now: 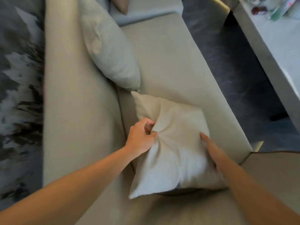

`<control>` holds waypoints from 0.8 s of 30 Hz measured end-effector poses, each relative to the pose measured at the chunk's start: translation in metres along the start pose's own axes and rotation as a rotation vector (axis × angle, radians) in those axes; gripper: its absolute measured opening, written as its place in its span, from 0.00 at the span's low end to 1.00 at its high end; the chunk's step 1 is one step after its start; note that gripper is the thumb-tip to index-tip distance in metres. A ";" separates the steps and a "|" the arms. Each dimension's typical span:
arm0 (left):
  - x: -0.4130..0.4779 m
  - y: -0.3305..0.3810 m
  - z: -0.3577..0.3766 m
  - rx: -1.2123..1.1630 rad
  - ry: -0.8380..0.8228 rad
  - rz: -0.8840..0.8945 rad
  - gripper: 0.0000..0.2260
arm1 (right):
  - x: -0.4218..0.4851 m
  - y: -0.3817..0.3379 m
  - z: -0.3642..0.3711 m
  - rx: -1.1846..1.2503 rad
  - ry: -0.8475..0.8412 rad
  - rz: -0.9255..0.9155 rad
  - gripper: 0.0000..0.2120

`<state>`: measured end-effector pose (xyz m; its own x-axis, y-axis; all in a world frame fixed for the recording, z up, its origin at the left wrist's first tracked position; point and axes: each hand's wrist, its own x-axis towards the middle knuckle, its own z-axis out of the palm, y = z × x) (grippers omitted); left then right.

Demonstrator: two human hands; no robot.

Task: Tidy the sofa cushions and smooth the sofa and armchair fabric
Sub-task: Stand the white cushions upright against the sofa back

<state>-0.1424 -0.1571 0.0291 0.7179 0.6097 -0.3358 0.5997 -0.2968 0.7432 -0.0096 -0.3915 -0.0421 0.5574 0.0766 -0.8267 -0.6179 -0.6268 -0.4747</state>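
A cream square cushion [175,143] lies on the beige sofa seat [170,62] near the backrest [73,95]. My left hand [141,137] pinches a fold of its fabric at the left edge, puckering the cover. Against the cushion's right side rests my right hand [212,150], fingers extended along the edge; whether they curl under it is hidden. A larger pale grey cushion [110,51] leans against the backrest further along the sofa, its corner touching the cream one. A brown cushion corner [123,7] shows at the top.
A dark marbled floor [227,54] runs along the sofa front. A pale low table [276,46] with small items on it stands at the upper right. Behind the backrest is a grey, black and white patterned surface [19,78]. Another upholstered edge [276,161] sits at lower right.
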 end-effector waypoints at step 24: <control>-0.148 0.012 -0.162 0.807 -0.540 0.227 0.16 | -0.275 -0.079 0.116 -0.188 -0.363 -0.139 0.22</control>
<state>-0.2992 -0.1317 0.1813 0.7898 0.1200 -0.6015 0.3448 -0.8979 0.2736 -0.1786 -0.2729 0.1874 0.3766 0.4172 -0.8271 -0.4202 -0.7188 -0.5538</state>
